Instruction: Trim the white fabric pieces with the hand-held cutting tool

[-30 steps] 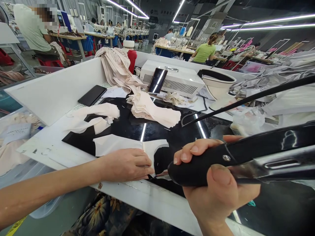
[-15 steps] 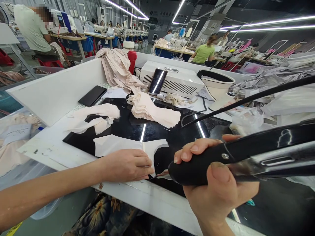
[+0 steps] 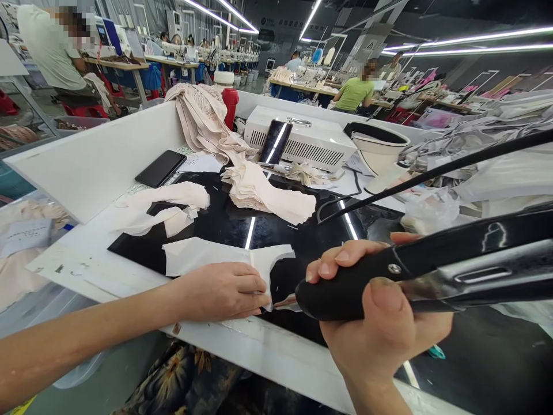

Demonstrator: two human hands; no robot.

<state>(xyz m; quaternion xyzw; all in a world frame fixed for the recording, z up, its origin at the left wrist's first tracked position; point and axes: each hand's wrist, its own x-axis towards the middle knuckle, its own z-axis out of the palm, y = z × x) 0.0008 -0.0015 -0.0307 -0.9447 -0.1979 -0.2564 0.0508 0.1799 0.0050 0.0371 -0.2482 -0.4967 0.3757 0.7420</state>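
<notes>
The left grip (image 3: pixel 228 291) rests on the near part of the white fabric piece (image 3: pixel 207 253), which spreads out beyond it toward the bench's (image 3: pixel 242 340) far side; whether its fingers pinch, I cannot tell. To the right, the other grip (image 3: pixel 380 340) wraps the black-handled tool (image 3: pixel 334 294), metal tip near the left fingertips

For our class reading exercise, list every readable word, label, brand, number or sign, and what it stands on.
No words are readable.
Triangular sign, pillar: symbol too small.
Lettering, back wall: blurred.
Paper slip by flat phone: writing too small.
Slip at far left: writing too small.
</notes>
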